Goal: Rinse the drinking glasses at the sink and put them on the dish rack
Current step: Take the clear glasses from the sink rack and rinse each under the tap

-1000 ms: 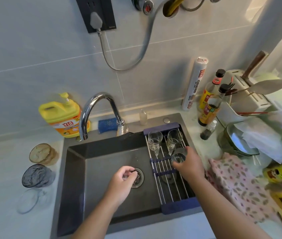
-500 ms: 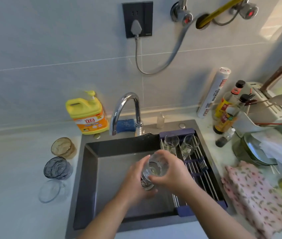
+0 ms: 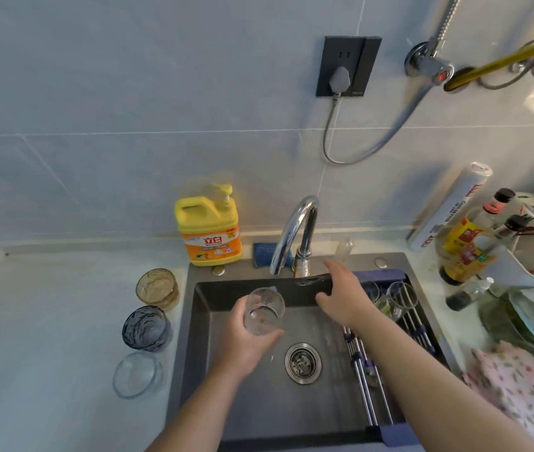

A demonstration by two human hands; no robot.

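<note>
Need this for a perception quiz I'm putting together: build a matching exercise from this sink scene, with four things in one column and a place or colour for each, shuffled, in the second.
Column 1
1. ribbed glass
2. amber glass
3. detergent bottle
4. small clear glasses

Column 2
A. on the dish rack
B. yellow, by the wall behind the sink
C. gripped by the left hand above the sink
D. on the counter left of the sink

Pairs: 1-C, 2-D, 3-B, 4-A
</note>
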